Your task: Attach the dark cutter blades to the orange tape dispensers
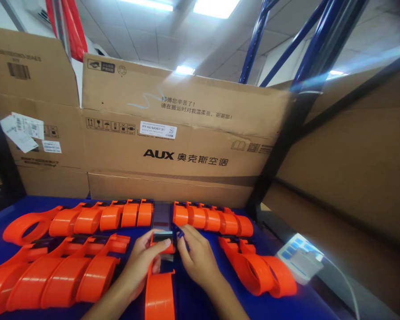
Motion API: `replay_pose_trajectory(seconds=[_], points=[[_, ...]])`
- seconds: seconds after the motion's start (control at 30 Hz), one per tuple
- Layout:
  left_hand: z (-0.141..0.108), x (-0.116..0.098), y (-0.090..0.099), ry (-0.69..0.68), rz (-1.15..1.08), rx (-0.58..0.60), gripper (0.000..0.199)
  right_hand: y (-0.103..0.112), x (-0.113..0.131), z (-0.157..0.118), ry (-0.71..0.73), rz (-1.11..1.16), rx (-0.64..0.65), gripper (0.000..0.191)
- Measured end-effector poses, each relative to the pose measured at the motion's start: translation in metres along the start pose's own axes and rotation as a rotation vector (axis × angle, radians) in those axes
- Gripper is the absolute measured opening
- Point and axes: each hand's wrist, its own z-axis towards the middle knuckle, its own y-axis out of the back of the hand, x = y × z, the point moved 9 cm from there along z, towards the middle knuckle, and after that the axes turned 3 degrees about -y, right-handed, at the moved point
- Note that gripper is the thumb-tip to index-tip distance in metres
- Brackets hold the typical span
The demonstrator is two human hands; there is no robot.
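Note:
My left hand [145, 253] is closed around the top of an orange plastic loop piece [160, 295], its thumb lying on the black part at that end. The curled orange band hangs below the fingers towards me. Just to the right, my right hand [196, 251] is pinched on a small dark blue piece [180, 233], whose kind I cannot make out. Both hands are close together over the blue table surface [203, 306]. Beyond them lies a dark flat rectangular object [162, 216], partly hidden by the hands.
Rows of similar orange loops stand at the back left [110, 218], back right [213, 220], front left [63, 275] and right [260, 271]. A white power strip [300, 258] with a cable sits right. A cardboard sheet [186, 146] and dark posts [280, 151] border the table.

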Motion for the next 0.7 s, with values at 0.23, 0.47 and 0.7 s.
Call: replay_pose_trajectory(seconds=[0.23,0.47,0.7], points=[[0.001,-0.008,0.016,-0.022,-0.109,-0.142,0.035,-0.005,-0.037,0.0,-0.279,0.001,0.04,0.017],[0.002,-0.006,0.013,-0.016,-0.05,-0.11,0.033,-0.03,-0.045,-0.007,-0.349,-0.02,0.199,0.012],[0.006,0.002,0.014,-0.016,-0.023,-0.077,0.035,-0.026,-0.049,-0.008,-0.387,-0.059,0.165,0.02]])
